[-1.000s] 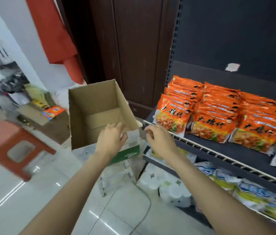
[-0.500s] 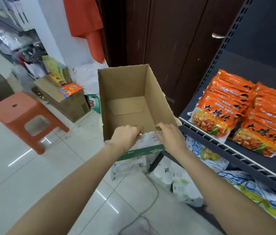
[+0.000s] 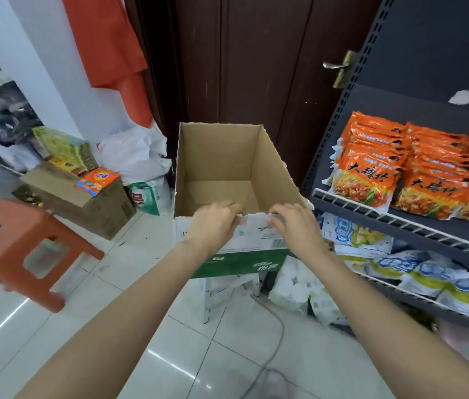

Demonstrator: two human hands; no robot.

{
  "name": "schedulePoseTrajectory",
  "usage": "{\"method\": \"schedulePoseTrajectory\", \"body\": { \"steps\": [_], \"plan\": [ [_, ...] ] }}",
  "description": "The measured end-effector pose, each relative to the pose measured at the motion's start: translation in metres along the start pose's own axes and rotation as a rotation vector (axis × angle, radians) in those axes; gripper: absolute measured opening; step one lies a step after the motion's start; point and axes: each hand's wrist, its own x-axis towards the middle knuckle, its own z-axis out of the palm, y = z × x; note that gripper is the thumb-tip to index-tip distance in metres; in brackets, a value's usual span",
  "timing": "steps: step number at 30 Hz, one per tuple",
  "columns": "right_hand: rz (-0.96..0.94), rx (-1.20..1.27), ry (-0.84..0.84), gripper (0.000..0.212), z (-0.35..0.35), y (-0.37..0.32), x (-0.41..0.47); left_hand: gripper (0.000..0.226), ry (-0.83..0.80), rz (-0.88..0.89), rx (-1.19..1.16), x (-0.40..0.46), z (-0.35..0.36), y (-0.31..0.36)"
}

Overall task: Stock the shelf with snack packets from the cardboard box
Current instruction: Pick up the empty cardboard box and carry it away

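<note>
The orange snack packets point(image 3: 367, 180) carry three large black Chinese characters across the front over a photo of yellow-red food; the smaller print on them is too blurred to read. They are glossy plastic pouches with crimped white edges, lying in overlapping rows at the left end of the dark metal shelf point(image 3: 371, 216), up against its slotted grey front rail. One level down, soft blue, white and yellow bags point(image 3: 417, 272) lie behind a thin wire rail; their lettering cannot be made out.

The cardboard box point(image 3: 221, 159) is plain brown corrugated board inside, open at the top, with nothing visible in it but its folded bottom flap. Its near outer wall is printed white above a green band, with a barcode and small upside-down writing that is not legible. It sits on a small white stand point(image 3: 221, 295) on the glossy tiled floor, just left of the shelf's left end.

Both hands grip the box's near rim: the left hand point(image 3: 213, 224) has its fingers curled over the edge into the box, and the right hand point(image 3: 293, 226) hooks over the same edge beside it.

To the left stand an orange plastic stool point(image 3: 11, 249) with a round hole in its seat and a closed brown carton point(image 3: 89, 205) with an orange packet point(image 3: 97, 180) on top. A dark wooden door point(image 3: 256, 67) rises behind the box.
</note>
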Motion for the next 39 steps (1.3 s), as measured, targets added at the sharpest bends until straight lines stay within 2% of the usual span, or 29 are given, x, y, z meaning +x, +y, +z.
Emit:
{"method": "schedulePoseTrajectory", "body": {
  "steps": [8,19,22,28,33,39],
  "plan": [
    [0.232,-0.036,0.110,0.015,-0.017,-0.073,-0.083,0.018,-0.048,0.285,-0.077,-0.056,-0.048,-0.009],
    [0.492,0.005,0.208,0.015,-0.079,-0.086,-0.212,0.016,-0.114,0.559,-0.137,-0.114,-0.087,0.088],
    [0.541,-0.005,0.264,0.018,-0.094,-0.079,-0.249,0.015,-0.133,0.592,-0.170,-0.121,-0.088,0.120],
    [0.682,0.033,0.286,0.015,-0.119,-0.046,-0.327,0.015,-0.275,0.635,-0.275,-0.140,-0.058,0.198],
    [0.776,0.117,0.332,0.019,-0.146,-0.001,-0.391,0.029,-0.486,0.691,-0.470,-0.154,-0.026,0.271],
    [0.836,0.176,0.395,0.024,-0.185,0.056,-0.472,0.026,-0.577,0.710,-0.557,-0.173,0.004,0.367]
  ]
}}
